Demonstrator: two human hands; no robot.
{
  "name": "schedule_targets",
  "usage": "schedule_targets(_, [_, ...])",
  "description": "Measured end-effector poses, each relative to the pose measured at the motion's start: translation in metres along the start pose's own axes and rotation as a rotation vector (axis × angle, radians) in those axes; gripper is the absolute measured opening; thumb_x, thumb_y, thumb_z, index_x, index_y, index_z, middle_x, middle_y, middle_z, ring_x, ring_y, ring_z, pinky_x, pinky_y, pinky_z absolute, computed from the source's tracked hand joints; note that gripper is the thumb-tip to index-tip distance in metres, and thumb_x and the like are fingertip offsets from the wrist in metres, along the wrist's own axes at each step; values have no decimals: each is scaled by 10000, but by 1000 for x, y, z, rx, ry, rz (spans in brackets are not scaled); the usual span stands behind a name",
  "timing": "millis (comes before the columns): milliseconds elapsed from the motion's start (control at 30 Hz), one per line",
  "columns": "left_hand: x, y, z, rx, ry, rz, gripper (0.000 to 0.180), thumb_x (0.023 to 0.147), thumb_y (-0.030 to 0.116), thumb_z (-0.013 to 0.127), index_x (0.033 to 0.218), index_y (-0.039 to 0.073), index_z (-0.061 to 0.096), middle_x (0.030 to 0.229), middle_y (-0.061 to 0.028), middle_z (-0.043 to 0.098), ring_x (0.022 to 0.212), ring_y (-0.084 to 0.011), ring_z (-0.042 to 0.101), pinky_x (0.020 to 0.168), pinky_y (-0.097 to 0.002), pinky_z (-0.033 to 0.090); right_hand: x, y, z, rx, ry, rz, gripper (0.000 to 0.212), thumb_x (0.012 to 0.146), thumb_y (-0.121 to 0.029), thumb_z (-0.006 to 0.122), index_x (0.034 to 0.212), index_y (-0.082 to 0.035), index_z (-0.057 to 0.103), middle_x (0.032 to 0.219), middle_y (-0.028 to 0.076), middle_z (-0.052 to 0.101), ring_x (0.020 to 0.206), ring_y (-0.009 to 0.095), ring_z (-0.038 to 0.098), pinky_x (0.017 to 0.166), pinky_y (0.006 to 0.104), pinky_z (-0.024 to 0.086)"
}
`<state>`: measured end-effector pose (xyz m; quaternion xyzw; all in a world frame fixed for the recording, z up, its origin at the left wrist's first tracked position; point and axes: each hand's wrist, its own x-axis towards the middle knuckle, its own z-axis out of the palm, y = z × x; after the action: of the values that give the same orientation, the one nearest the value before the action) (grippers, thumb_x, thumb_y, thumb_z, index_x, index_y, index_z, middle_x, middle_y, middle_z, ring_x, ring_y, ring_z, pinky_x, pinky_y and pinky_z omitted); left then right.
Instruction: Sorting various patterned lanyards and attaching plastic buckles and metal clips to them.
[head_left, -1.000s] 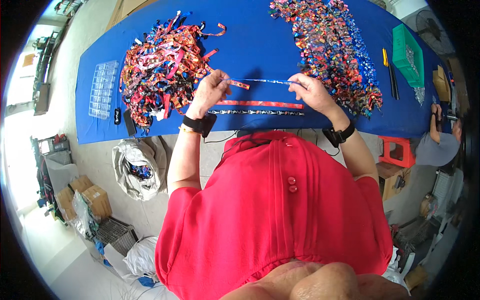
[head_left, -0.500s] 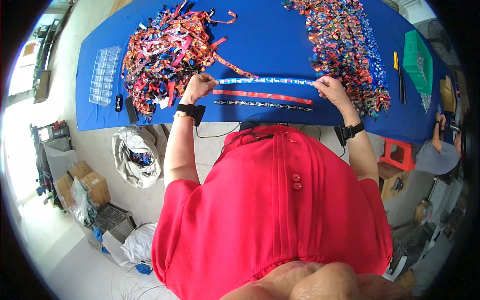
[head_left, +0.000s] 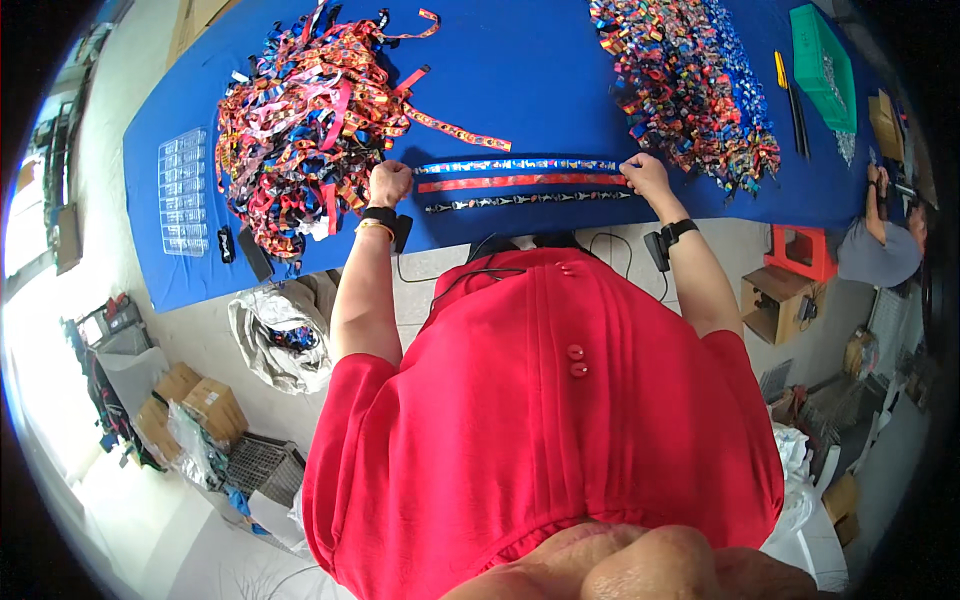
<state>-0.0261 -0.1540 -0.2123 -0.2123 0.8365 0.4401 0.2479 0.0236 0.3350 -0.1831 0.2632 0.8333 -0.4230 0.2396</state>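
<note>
A narrow blue patterned strap stretches left to right in front of me, low over the table. My left hand is closed at its left end, and my right hand pinches at its right end. Directly on the near side lies a red strap, almost parallel and close to the blue one. Nearest me is a black strap with a white pattern, flat on the blue tablecloth. The fingertips partly hide the strap ends.
A tangled heap of colourful straps lies left; rows of bunched straps lie right. Further out are a clear compartment box, a green bin and a yellow-and-black tool. Another person is at the far right.
The blue strap has come down closer to the red strap and now runs nearly parallel to it. Both hands moved with it. The whole view has shifted and turned slightly.
</note>
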Motion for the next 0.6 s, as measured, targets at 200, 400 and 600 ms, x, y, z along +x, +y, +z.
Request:
schedule_targets(200, [20, -7, 15, -61, 16, -22, 142, 778, 98, 601, 843, -27, 621, 617, -98, 631, 470, -169, 608, 435, -288, 511, 25, 31, 14, -160, 146, 25, 248, 778, -272, 639, 899, -56, 654, 778, 146, 658, 702, 262, 638, 643, 370, 491])
schedule_targets(400, [21, -10, 25, -37, 52, -58, 183, 799, 130, 667, 773, -26, 575, 600, -93, 605, 452, -176, 575, 386, -305, 481, 42, 51, 17, -335, 236, -35, 205, 814, -258, 638, 850, -57, 632, 598, 45, 611, 496, 143, 577, 501, 297, 460])
schedule_targets(600, [21, -14, 31, -4, 135, -81, 206, 785, 167, 690, 750, -6, 583, 580, -88, 601, 452, -169, 578, 387, -298, 469, 51, 58, 17, -377, 259, -36, 246, 801, -296, 652, 794, -53, 609, 586, 55, 609, 489, 156, 581, 504, 308, 461])
